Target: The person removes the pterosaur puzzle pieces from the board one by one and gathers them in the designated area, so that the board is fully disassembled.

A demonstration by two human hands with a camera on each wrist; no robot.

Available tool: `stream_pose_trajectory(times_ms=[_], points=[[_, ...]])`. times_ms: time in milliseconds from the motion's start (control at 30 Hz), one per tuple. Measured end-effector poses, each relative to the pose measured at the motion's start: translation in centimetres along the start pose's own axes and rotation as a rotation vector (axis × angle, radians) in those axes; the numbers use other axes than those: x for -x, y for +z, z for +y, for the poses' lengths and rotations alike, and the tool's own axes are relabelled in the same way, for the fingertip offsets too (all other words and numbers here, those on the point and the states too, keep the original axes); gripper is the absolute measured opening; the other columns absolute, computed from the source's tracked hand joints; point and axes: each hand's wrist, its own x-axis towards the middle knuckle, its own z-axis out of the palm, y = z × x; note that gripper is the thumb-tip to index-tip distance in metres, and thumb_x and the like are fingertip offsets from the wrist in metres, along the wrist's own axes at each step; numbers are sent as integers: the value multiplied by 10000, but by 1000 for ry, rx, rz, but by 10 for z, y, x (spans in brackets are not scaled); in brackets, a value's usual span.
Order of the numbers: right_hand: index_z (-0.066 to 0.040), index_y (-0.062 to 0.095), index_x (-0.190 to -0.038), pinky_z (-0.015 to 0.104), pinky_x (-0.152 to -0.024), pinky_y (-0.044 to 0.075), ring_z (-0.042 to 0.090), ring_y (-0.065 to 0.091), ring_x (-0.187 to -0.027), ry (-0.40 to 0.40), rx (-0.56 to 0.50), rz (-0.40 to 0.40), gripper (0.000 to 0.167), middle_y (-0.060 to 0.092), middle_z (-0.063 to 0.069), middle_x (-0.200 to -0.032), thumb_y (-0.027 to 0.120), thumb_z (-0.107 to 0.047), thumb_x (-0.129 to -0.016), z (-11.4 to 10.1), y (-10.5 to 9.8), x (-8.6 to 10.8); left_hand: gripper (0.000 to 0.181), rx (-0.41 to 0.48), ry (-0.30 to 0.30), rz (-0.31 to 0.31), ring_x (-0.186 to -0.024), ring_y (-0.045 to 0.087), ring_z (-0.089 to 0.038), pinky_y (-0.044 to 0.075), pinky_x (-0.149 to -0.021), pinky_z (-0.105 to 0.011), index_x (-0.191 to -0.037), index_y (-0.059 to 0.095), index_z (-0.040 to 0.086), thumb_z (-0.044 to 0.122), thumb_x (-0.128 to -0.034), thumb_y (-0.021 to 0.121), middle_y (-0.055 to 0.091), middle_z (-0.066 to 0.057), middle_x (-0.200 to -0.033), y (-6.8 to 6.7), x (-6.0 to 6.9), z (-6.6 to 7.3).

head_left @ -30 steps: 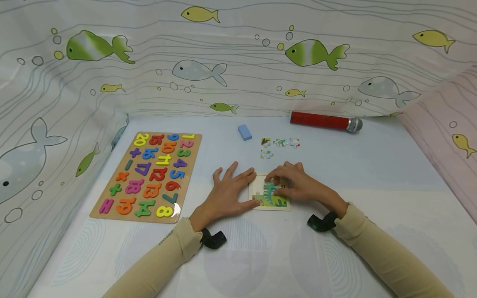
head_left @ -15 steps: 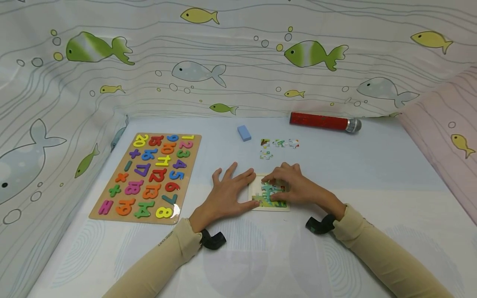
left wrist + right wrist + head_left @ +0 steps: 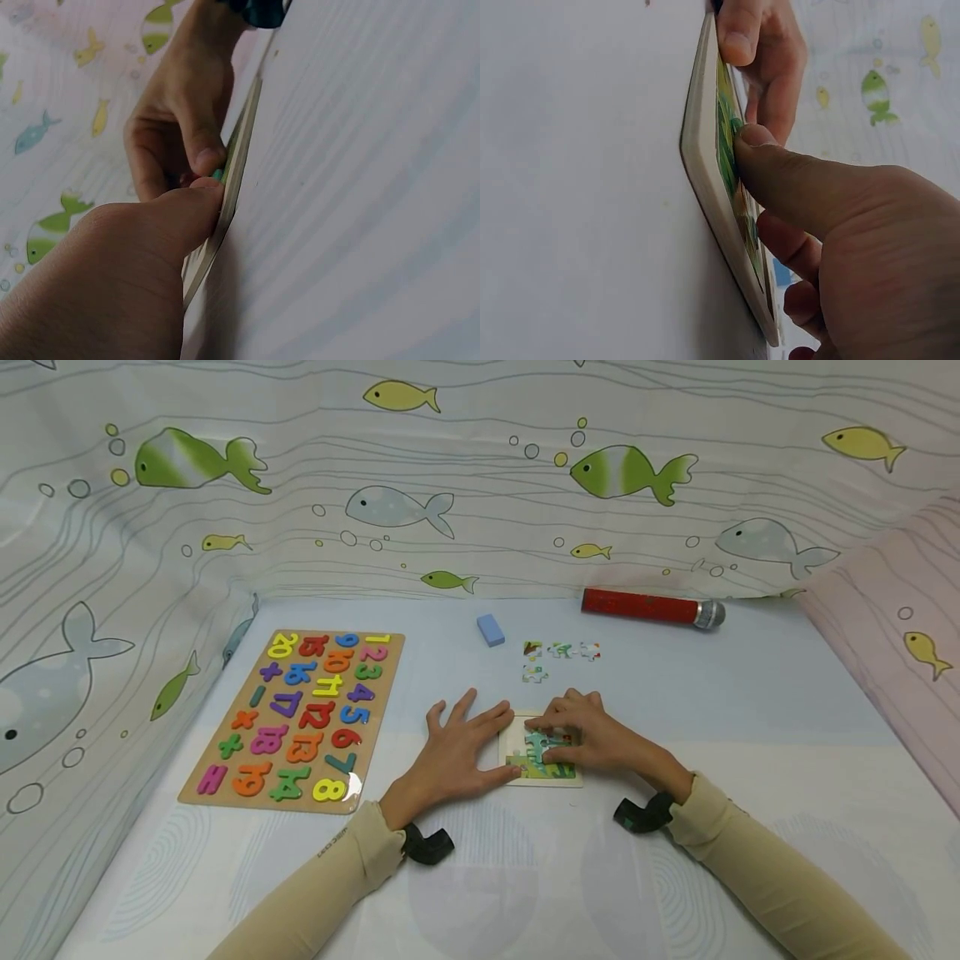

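Observation:
A small wooden jigsaw tray (image 3: 543, 782) lies in the middle of the table, partly filled with green dinosaur-picture pieces. My left hand (image 3: 453, 756) is spread flat at its left side, fingertips on the rim and thumb at the lower left corner. From the right, my right hand (image 3: 603, 732) pinches a teal-and-green puzzle piece (image 3: 536, 744) between thumb and fingers, down in the tray. The right wrist view shows that thumb (image 3: 757, 139) against the picture surface. My right hand hides the tray's upper right part.
Several loose puzzle pieces (image 3: 532, 649) lie beyond the tray. A blue block (image 3: 491, 630) and a red microphone (image 3: 641, 607) are farther back. On the left lies a wooden board (image 3: 378, 718) of coloured numbers and signs. Fish-patterned cloth walls (image 3: 480, 468) enclose the table.
My right hand has shifted slightly left over the tray, carrying the puzzle piece with it, and is nearly still over the last half second. The left hand stays in place.

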Motion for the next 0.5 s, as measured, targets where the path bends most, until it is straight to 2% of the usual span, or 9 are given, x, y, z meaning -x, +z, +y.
stream_pose_trajectory(times_ms=[233, 500], points=[[-173, 736, -1273, 383, -789, 182, 111, 395, -850, -31, -50, 31, 464, 646, -72, -953, 853, -234, -828, 5, 1, 1, 831, 6, -1, -10, -1580, 173, -377, 77, -1146, -712, -1568, 421, 259, 701, -883, 582, 359, 112, -1644, -2, 0, 2], [-158, 714, -1308, 382, -780, 191, 113, 383, -856, -35, -76, 58, 490, 649, -61, -985, 839, -241, -842, 10, 3, 1, 824, 1, -5, -7, -1579, 174, -375, 85, -1147, -712, -1565, 426, 265, 703, -884, 579, 362, 113, -1642, -1, 0, 1]])
